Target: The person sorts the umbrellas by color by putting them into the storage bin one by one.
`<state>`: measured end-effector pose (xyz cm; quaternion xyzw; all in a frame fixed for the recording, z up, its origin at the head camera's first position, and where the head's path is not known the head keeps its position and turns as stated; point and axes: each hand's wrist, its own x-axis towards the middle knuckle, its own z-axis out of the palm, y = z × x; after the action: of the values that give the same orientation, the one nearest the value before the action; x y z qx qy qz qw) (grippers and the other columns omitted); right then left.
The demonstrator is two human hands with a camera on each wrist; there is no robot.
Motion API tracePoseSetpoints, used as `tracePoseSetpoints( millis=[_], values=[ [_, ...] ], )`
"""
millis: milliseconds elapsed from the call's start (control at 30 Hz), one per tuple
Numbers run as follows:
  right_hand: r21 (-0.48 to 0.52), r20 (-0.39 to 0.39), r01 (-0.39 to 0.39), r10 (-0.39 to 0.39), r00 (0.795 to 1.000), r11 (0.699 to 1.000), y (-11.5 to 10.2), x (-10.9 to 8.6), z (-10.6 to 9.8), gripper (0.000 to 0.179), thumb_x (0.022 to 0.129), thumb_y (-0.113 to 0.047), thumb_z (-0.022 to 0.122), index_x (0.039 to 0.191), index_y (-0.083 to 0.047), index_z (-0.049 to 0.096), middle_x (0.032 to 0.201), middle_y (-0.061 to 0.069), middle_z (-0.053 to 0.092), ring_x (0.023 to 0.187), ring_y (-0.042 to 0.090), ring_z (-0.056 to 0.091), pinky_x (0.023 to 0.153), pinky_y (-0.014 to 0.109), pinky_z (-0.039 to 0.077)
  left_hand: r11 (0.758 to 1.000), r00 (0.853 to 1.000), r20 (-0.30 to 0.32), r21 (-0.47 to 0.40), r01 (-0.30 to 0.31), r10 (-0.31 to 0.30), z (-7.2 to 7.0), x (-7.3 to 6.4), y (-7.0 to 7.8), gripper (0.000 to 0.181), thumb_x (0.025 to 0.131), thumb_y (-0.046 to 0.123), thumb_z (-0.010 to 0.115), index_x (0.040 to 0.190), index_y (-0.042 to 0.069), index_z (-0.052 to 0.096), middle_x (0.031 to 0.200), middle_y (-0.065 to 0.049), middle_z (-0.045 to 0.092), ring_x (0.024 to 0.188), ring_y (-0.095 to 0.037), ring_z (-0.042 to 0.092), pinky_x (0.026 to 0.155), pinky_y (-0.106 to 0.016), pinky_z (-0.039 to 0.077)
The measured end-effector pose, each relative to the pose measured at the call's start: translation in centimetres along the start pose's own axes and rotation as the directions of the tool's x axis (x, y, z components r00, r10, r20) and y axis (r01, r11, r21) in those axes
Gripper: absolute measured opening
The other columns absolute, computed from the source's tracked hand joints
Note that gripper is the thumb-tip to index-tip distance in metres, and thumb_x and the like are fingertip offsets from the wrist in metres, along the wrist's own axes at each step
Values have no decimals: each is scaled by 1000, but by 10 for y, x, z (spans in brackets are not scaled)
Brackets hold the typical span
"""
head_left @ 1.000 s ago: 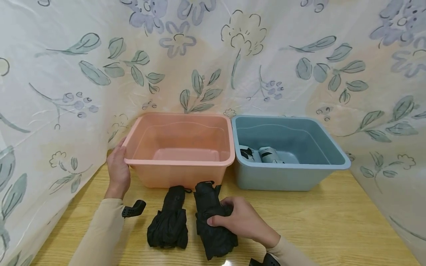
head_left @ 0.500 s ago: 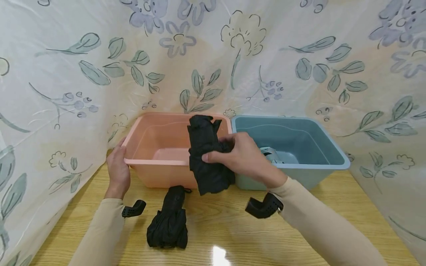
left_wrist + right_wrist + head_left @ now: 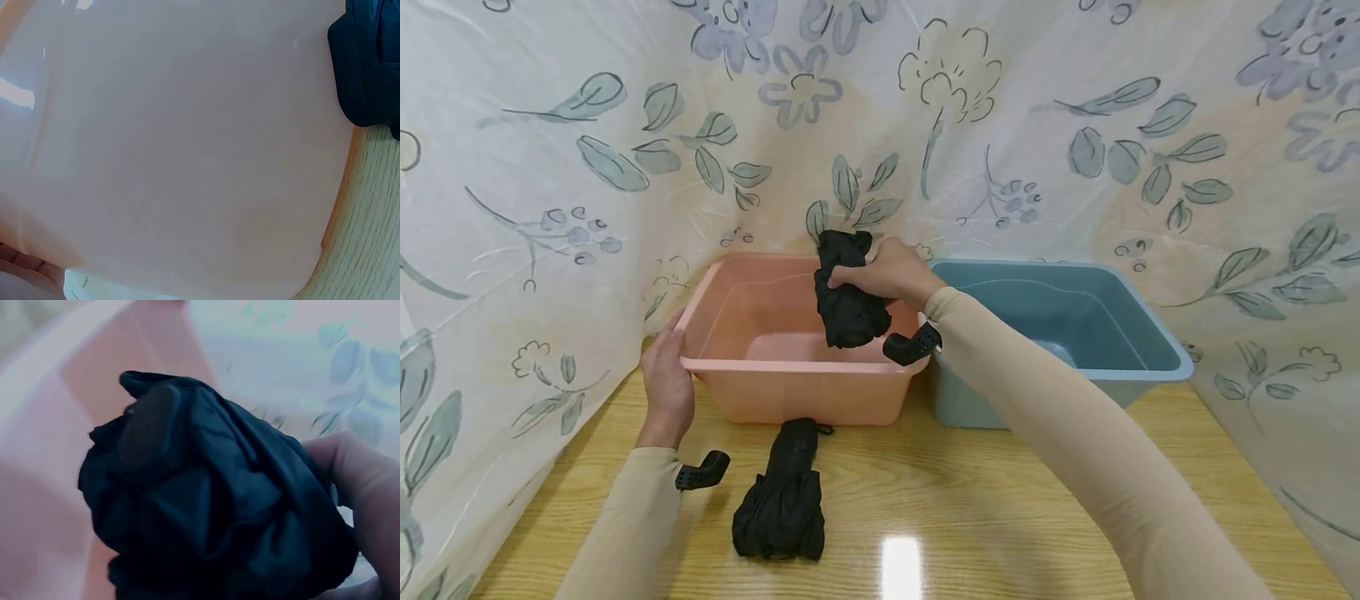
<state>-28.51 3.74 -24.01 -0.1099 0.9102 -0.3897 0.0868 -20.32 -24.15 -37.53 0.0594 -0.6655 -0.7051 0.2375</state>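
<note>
Umbrella [image 3: 852, 310] held aslant, narrow end pointing away

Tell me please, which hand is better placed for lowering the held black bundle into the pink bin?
Probably the right hand: it grips the black bundle over the pink bin, while the left hand holds the bin's left end.

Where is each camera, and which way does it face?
Head: on the head, facing forward and down at the pink tub; left hand, right hand show.
Left wrist: on that wrist, facing the pink tub's outside; left hand partly shows.
Right wrist: on that wrist, facing the held black bundle; right hand partly shows.
Head and right wrist share that bundle.
</note>
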Motion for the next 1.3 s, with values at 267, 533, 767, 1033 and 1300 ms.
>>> tracePoseSetpoints(
  millis=[267,533,767,1033,1300],
  values=[
    [-218,32,-158,169,985,963,7,32,18,61,81,-47,78,117,-4,56,108,14,60,83,27,63,66,37,61,1000,1000,4,-26,-6,6,-1,0,0,48,110,26,31,151,6,48,155,-10,46,140,-25,44,118,-42,34],
    [-258,63,-213,237,970,942,10,34,33,61,80,-39,83,124,-4,60,115,9,60,102,25,57,86,36,56,1000,1000,3,-14,-4,4,-2,1,1,48,110,27,32,151,9,49,153,-8,48,138,-23,46,117,-40,35],
    [-317,58,-212,242,968,924,15,36,44,58,82,-40,81,122,-4,62,118,10,59,104,25,56,89,37,55,1000,1000,14,-2,-11,11,-1,2,0,49,110,27,31,152,10,48,154,-8,47,139,-22,45,118,-40,34],
    [-522,56,-188,253,966,832,27,42,57,64,80,-48,79,127,-6,64,132,12,58,118,31,51,101,42,47,1000,1000,9,-14,1,-1,0,2,-1,48,110,27,32,152,9,48,154,-8,47,139,-23,44,118,-41,34],
    [-500,150,-241,357,922,832,24,43,54,47,82,-39,80,117,-9,71,131,8,55,119,26,48,101,38,48,1000,1000,11,-16,-10,10,-1,2,-1,48,110,26,32,151,7,48,154,-9,47,141,-25,43,118,-42,33]
  ],
)
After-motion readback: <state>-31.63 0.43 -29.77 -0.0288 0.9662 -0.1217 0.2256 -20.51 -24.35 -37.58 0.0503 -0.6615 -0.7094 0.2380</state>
